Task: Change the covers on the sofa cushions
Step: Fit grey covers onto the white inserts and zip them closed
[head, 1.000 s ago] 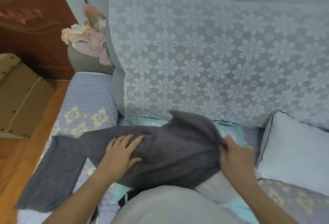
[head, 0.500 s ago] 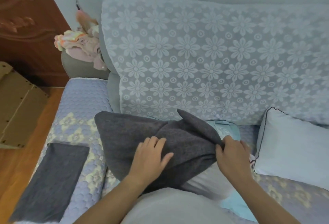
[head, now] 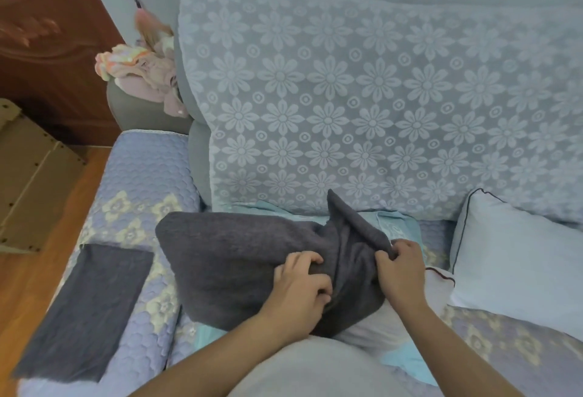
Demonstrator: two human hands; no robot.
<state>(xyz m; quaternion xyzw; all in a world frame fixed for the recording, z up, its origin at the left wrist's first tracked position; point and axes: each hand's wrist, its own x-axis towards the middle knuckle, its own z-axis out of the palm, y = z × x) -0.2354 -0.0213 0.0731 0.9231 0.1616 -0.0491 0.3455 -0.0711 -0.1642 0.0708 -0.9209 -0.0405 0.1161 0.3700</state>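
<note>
Both hands, left hand (head: 301,289) and right hand (head: 400,267), clutch bunched folds of the dark grey cover (head: 246,264) half-pulled over a white cushion (head: 375,330) on the sofa seat (head: 138,182).

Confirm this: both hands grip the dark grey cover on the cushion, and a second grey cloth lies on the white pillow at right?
Not quite. In the head view the second grey cloth lies on the quilted sofa arm at left, not the white pillow. Left hand and right hand do grip the dark grey cover.
</note>
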